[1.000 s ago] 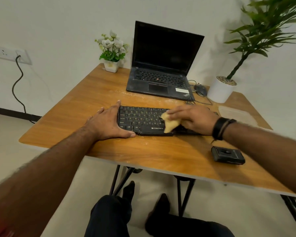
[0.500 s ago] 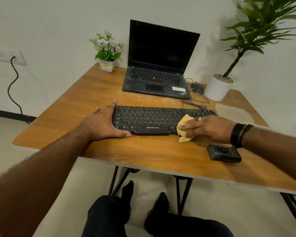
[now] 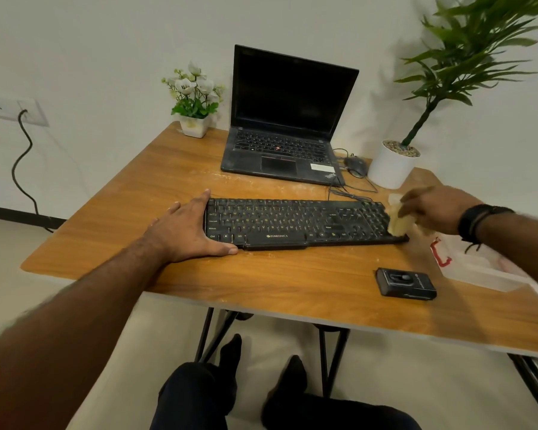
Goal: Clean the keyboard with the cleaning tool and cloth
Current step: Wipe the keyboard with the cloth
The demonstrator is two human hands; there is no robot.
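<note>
Now that the right hand [image 3: 432,209], pinching the cloth [image 3: 398,220], has swept to the keyboard's [image 3: 292,223] right end, one wiping pass looks finished; the left hand [image 3: 187,231] lies flat, bracing.

An open laptop [image 3: 288,131] with a dark screen is sitting at the far edge of my desk [image 3: 168,193]. A small white pot of white flowers [image 3: 194,100] is standing at the far left corner, just beside it. A dark mouse [image 3: 355,166] is lying between the laptop and a white potted plant [image 3: 393,164] toward the far right corner, its thin cables trailing over the wood. A clear plastic bag [image 3: 479,268] with a red mark is lying at the right edge. A power cord [image 3: 24,169] is hanging from the wall socket [image 3: 10,108] to my left.
</note>
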